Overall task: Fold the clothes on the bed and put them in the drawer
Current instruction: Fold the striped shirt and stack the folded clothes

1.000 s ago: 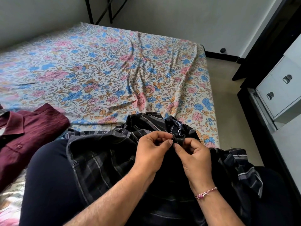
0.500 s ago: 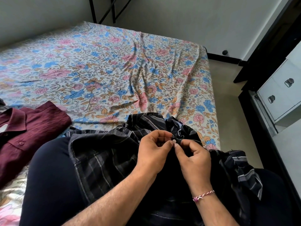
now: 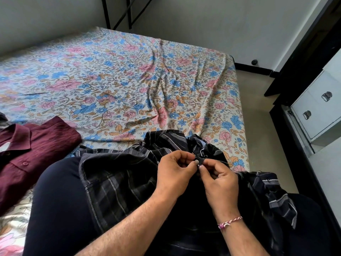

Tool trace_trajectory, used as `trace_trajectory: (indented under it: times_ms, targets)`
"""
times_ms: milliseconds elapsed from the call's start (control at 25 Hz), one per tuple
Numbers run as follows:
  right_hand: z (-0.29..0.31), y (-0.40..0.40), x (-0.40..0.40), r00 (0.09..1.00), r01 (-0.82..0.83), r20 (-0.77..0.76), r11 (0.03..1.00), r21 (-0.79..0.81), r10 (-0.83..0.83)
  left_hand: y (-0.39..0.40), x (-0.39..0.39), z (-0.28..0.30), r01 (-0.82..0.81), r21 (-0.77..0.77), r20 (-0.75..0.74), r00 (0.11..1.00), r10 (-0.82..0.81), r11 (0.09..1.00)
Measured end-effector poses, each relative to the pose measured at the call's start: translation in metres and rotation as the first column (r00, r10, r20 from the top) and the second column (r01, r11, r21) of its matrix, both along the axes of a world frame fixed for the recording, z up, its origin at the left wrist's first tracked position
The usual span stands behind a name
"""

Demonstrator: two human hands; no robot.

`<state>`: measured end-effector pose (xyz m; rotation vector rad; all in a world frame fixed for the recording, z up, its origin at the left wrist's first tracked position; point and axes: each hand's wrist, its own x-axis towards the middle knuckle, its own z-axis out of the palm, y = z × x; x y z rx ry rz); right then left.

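We pinch the dark plaid shirt (image 3: pixel 118 182) placket with both hands, left hand (image 3: pixel 175 174) and right hand (image 3: pixel 219 180) together at a button. Best to keep the edge taut and feed the button through squarely. Shirt lies under the hands on our lap; maroon shirt (image 3: pixel 27 159) well left on the bed (image 3: pixel 129 80).

Dark striped shirt (image 3: pixel 118 183), maroon shirt (image 3: pixel 31 156), floral bedsheet (image 3: pixel 129 80) (blue, pink).

Bed (image 3: pixel 129 80) under floral sheet, folded maroon shirt (image 3: pixel 31 156) at near left, dark striped shirt (image 3: pixel 166 139) partly on its near edge
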<state>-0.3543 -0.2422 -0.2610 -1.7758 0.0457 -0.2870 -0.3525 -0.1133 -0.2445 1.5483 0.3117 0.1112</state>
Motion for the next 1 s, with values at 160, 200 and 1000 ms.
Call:
trace_trajectory:
  times_ms: [160, 200, 1000]
  targets:
    - [-0.007, -0.001, 0.004, 1.000, -0.012, 0.009, 0.998, 0.057, 0.011, 0.000, 0.001, -0.002, 0.009, -0.025, -0.037, 0.999, -0.009, 1.000]
    - [-0.008, -0.001, 0.005, 1.000, -0.018, 0.010, 0.998, 0.062, 0.017, 0.001, 0.002, -0.003, 0.000, -0.043, -0.044, 0.999, -0.002, 0.999]
    - [-0.014, 0.004, 0.009, 0.977, 0.013, 0.206, 0.939, -0.345, 0.062, 0.003, 0.007, -0.007, 0.026, 0.273, -0.085, 0.996, -0.003, 0.962]
